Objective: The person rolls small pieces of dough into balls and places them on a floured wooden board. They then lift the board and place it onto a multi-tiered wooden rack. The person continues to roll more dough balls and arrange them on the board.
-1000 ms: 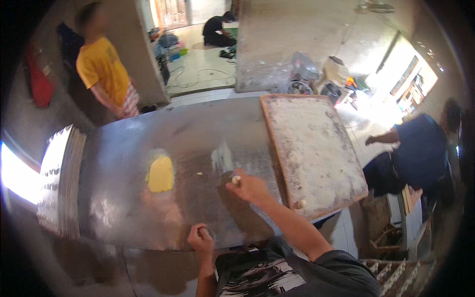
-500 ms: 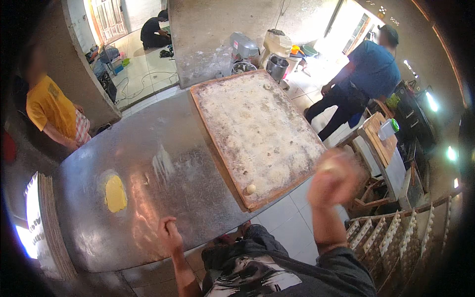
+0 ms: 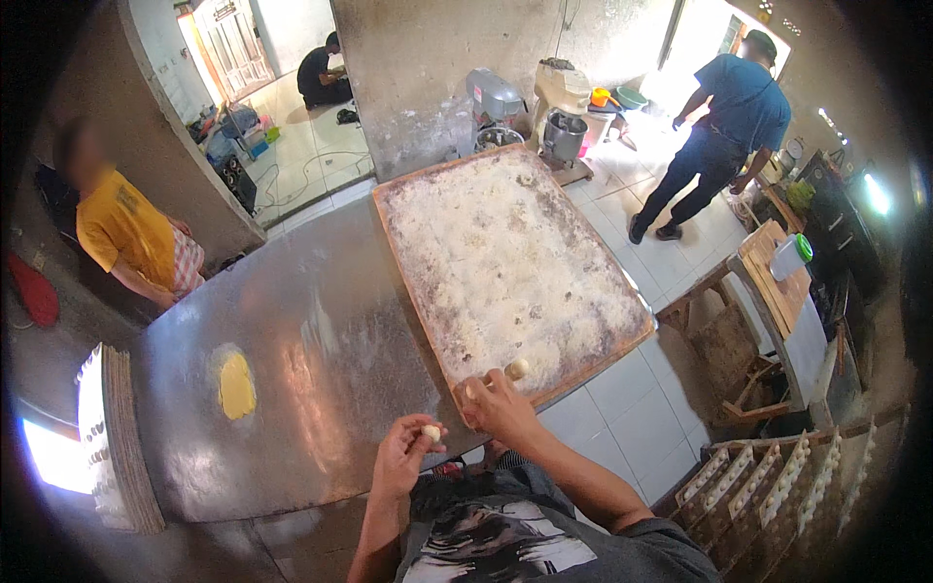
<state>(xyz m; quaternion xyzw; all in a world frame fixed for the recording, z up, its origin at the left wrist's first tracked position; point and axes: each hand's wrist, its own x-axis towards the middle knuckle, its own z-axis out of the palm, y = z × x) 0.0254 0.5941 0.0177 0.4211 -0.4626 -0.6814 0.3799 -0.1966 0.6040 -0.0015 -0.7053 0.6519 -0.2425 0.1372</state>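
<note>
My left hand [image 3: 400,459] is raised at the table's near edge, fingers closed round a small pale dough ball [image 3: 431,433]. My right hand [image 3: 498,406] is over the near left corner of a flour-dusted board [image 3: 505,253]. Its fingers are curled on another pale dough piece [image 3: 469,392], mostly hidden by them. Just beyond its knuckles a round dough ball [image 3: 517,369] rests on the board.
Left of the board lies a metal tabletop [image 3: 292,389] with a yellow slab [image 3: 236,386]. Stacked trays [image 3: 126,442] stand at far left; a rack of dough balls [image 3: 768,481] is at lower right. Mixers [image 3: 564,107] stand beyond. One person [image 3: 136,233] is left, another [image 3: 734,126] right.
My right hand has swung from the right, raised, down to the board's near corner. The left hand has come up and rightward, now showing a dough ball. The person in blue has stepped away.
</note>
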